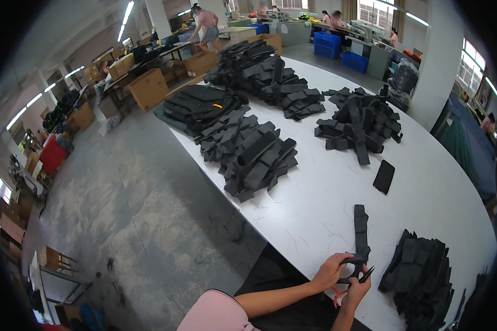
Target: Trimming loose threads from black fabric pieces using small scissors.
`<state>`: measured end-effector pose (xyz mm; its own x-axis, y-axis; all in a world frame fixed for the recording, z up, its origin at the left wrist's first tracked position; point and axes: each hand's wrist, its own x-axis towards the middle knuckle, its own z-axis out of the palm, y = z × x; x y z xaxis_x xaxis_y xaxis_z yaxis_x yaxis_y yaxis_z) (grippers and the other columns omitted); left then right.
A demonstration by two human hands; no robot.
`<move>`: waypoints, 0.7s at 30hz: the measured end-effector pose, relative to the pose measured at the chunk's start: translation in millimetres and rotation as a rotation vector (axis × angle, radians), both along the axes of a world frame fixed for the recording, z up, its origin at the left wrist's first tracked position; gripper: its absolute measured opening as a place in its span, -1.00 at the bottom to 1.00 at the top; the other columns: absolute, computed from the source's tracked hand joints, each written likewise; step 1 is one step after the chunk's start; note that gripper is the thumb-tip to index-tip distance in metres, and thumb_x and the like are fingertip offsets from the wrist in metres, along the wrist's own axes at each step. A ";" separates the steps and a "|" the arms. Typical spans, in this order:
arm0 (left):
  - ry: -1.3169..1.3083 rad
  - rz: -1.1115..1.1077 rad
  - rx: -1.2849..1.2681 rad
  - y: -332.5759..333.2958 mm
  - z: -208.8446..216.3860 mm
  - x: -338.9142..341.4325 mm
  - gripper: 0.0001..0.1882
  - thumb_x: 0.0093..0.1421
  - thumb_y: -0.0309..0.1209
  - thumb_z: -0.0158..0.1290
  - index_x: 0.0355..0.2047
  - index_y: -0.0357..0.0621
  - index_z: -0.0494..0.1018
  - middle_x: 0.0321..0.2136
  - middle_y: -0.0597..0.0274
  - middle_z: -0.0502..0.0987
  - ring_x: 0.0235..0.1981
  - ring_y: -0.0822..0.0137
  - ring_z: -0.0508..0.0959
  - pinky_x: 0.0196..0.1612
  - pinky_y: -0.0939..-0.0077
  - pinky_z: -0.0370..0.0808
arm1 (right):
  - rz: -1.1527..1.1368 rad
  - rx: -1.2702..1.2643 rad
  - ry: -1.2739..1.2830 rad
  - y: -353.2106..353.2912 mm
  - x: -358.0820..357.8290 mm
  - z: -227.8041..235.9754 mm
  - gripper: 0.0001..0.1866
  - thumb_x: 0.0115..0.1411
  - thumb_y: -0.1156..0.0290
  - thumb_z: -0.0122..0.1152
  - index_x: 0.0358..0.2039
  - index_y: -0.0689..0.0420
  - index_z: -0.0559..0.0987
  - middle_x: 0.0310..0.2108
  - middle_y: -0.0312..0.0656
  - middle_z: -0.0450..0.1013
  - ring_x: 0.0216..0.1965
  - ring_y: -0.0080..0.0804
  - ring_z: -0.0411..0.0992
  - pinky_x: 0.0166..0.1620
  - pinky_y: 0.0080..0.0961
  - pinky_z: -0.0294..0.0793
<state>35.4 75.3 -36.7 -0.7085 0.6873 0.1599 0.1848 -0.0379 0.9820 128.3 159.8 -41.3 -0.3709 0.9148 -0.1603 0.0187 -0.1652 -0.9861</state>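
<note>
At the near edge of the white table, my left hand (330, 272) is closed on a black fabric strip (361, 234), whose far end lies flat on the table top. The near part of the strip is bent into a loop between both hands. My right hand (357, 290) is closed too, gripping a small dark pointed tool (366, 275) that looks like thread snips, right beside the strip. Its fingers partly hide the tool, so I cannot tell whether its blades touch the cloth. A red band circles my right wrist.
A tall pile of black strips (419, 270) stands right of my hands. Further off are a phone (384, 177), more strip piles (361, 118) (248, 151) and a folded black bag (196, 107). Loose threads litter the white table (315, 193). Other people work in the background.
</note>
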 end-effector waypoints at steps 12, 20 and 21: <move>-0.059 -0.024 -0.083 -28.5 6.7 -46.3 -0.79 0.25 -0.40 -0.09 -0.23 -0.27 0.43 -0.36 0.09 0.49 -0.31 0.29 0.48 -0.22 0.46 0.40 | 0.306 0.063 -0.132 -2.9 -32.9 31.7 -0.65 -0.17 0.66 -0.03 -0.30 0.35 0.55 -0.50 -0.28 0.45 -0.50 -0.63 0.31 -0.43 -0.68 0.30; -0.924 -0.216 -0.043 -26.5 31.8 -33.6 -0.68 0.32 -0.20 -0.13 -0.34 -0.23 0.41 -0.49 0.37 0.45 -0.48 0.59 0.40 -0.38 0.67 0.38 | 0.404 -0.519 0.187 -12.3 -4.7 43.0 -0.86 -0.12 0.66 -0.02 -0.48 0.28 0.47 -0.67 -0.34 0.33 -0.73 -0.72 0.18 -0.63 -0.74 0.14; -0.983 -0.196 -0.093 -26.4 28.8 -32.3 -0.64 0.32 -0.14 -0.14 -0.33 -0.21 0.40 -0.49 0.36 0.46 -0.51 0.59 0.42 -0.39 0.69 0.39 | 0.412 -0.614 0.275 -14.9 -3.7 41.4 -0.84 -0.08 0.64 0.00 -0.41 0.25 0.44 -0.70 -0.38 0.28 -0.74 -0.70 0.16 -0.63 -0.73 0.15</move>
